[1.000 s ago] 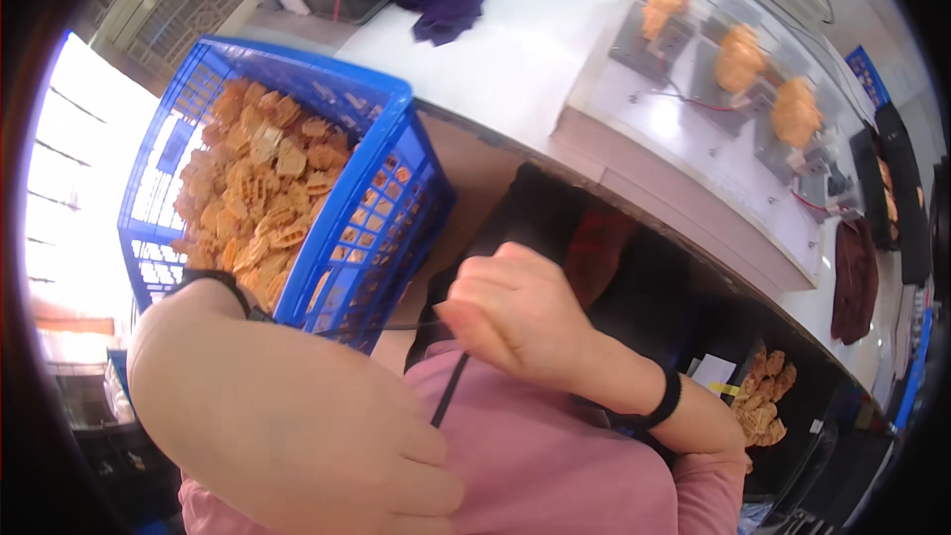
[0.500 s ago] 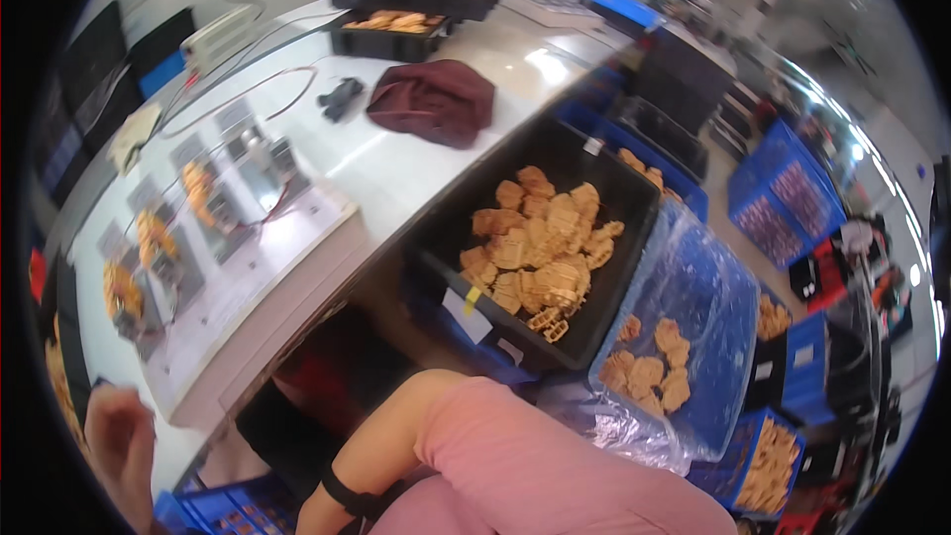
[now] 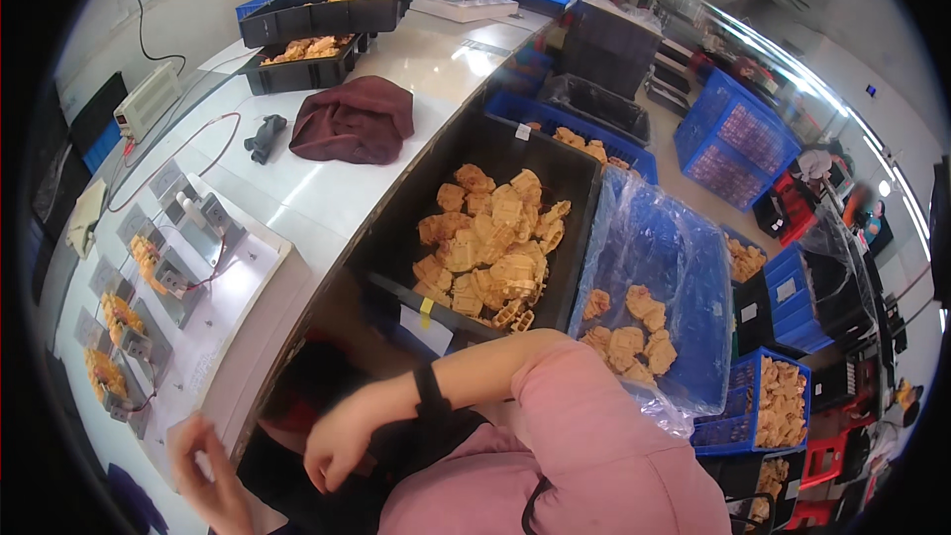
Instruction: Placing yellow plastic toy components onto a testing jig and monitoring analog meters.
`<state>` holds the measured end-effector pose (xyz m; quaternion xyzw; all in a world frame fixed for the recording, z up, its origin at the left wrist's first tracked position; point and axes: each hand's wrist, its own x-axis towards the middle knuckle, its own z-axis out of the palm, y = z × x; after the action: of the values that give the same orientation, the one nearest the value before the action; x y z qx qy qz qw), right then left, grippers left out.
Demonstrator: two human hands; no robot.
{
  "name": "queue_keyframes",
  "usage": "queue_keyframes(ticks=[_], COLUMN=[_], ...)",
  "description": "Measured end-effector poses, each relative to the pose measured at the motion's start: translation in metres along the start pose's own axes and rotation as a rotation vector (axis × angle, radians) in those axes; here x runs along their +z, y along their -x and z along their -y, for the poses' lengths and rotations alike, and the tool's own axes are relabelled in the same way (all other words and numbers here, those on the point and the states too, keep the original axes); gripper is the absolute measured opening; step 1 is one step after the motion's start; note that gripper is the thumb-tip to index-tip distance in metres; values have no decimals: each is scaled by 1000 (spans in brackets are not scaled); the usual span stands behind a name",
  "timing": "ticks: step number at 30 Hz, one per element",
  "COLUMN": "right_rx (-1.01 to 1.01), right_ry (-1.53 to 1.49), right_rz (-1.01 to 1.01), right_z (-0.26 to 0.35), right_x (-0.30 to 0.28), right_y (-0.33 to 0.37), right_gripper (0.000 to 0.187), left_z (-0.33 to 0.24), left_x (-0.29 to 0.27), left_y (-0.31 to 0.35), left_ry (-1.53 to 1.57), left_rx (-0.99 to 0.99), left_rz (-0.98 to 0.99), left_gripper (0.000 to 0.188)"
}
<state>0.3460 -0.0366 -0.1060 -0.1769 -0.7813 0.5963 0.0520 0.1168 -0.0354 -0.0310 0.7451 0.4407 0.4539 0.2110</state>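
Note:
My left hand (image 3: 210,476) hovers by the near edge of a white test board (image 3: 233,337), its thumb and fingers apart and nothing visible in them. To its right, my right hand (image 3: 344,436) hangs loosely over my dark lap, fingers pointing down and slightly spread, with no object visible. On the board stands a row of metal fixtures with red wires. Three hold orange-tan moulded pieces (image 3: 121,317); the farthest fixture (image 3: 203,223) shows a bare metal post. A black tub (image 3: 570,248) right of the bench holds a heap of tan moulded pieces (image 3: 490,243).
A blue bin (image 3: 688,228) lined with clear plastic holds several tan pieces. On the bench lie a maroon cloth (image 3: 355,121), a small dark object (image 3: 264,139) and stacked black trays (image 3: 327,18). Blue crates (image 3: 738,139) stand on the right. A power supply (image 3: 149,99) sits at left.
My right hand has come up into view from the lower edge. My left hand has moved right, toward it. The view has shifted, so the bench things appear farther left.

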Motion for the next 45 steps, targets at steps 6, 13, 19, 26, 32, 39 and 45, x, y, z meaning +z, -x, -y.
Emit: queue_keyframes(ticks=[6,13,19,26,32,39,45], right_rx=[-288,-223,-276,-205,-61,19,29], right_ry=[2,501,664,729,717,714,721], right_rz=[-573,-1123,-1240,-993,-901,-950,-957], right_z=[51,57,54,50,46,46,49], right_x=[-61,-114,-144,-146,-147,-141,-141], right_y=[48,48,30,4,-15,-17,-21], right_gripper=[19,15,9,12,13,11,9], left_z=[59,82,71,73,91,94,93], left_x=[-89,-97,-75,-44,-40,-37,-38], left_y=[9,19,9,13,23,25,25], left_ry=[-241,-347,-139,-412,-285,-244,-253], left_rx=[-87,-162,-330,-189,-112,-104,-100], left_rz=[-274,-456,-442,-365,-489,-533,-532], left_gripper=[28,30,25,24,23,24,24])
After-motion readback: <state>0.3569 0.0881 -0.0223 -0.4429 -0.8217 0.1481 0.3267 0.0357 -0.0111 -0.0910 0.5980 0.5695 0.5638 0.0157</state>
